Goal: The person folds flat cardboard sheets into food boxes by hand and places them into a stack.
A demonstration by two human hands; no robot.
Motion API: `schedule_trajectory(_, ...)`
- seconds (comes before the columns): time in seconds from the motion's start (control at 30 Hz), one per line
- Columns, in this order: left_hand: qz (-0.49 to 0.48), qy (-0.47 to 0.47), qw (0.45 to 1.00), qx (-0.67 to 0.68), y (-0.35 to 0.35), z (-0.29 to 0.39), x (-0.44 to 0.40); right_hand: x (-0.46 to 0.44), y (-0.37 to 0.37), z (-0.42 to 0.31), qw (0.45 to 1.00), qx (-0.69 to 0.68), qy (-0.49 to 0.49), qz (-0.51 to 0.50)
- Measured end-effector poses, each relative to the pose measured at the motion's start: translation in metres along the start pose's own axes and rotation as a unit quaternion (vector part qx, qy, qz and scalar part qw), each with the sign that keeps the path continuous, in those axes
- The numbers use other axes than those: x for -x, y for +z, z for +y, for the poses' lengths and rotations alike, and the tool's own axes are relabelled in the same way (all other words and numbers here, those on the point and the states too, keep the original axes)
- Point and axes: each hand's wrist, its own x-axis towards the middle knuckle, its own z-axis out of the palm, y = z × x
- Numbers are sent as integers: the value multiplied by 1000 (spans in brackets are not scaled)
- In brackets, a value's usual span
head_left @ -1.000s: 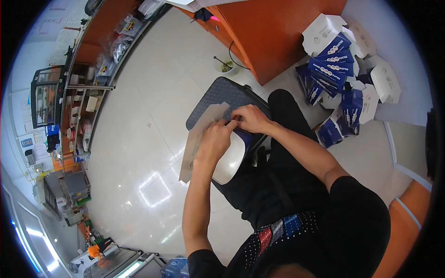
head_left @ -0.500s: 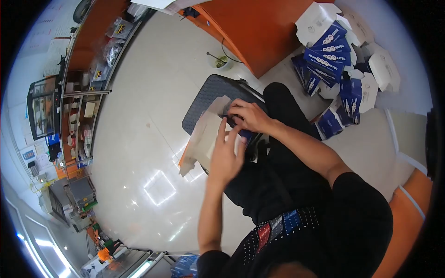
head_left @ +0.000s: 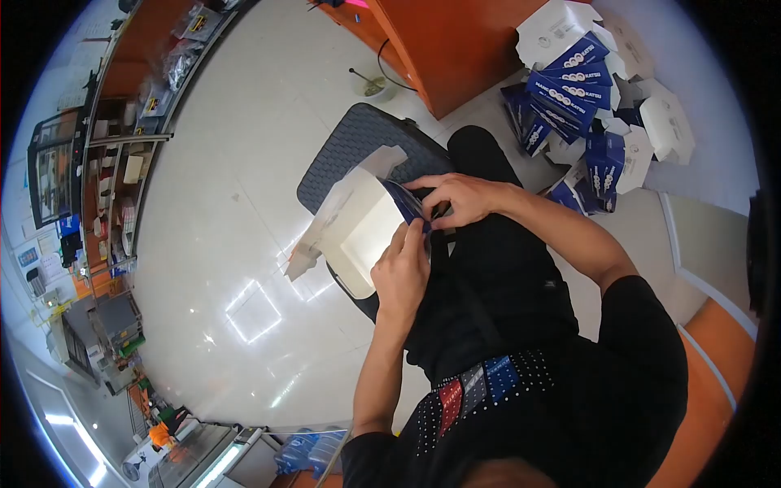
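Touching, left hand: the left hand (head_left: 400,272) reaches up to the near corner of the carton (head_left: 373,226), its fingers close together at the blue panel (head_left: 405,202); how firmly they press cannot be told.
Right hand: the right hand (head_left: 468,199) comes in from the other side, fingers bent, pinching the edge of the same panel, one finger stretched along it; the fingertips of both hands nearly meet.
Carton: open, its pale inside showing, tilted between the left hand and the surface (head_left: 358,134); it overlaps that dark, woven-patterned surface, though its underside is hidden.
Flap: a wide pale flap (head_left: 335,193) stands out along the side away from the hands.
Lap: dark trousers (head_left: 504,276) lie just beside the carton, under the right forearm.
Pile: blue and white folded cartons (head_left: 569,98), many overlapping, lie on the floor (head_left: 211,220) past the right hand, near the wall.
Cabinet: an orange cabinet (head_left: 464,49) stands beside the pile, with a small white bowl (head_left: 374,89) holding something green near its corner.
Shelves: laden shelves (head_left: 106,187) run along the far left.
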Motion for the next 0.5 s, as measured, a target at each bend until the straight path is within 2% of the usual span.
schedule_trajectory(0.27,-1,-3,999,-47,13,3,1,11,16,6,997,-15,-34,72)
schedule_trajectory(0.37,-3,-14,998,-55,13,4,0,11,17,8,987,78,-101,95)
schedule_trajectory(0.5,15,4,998,-61,16,-2,0,2,8,17,965,210,-143,65)
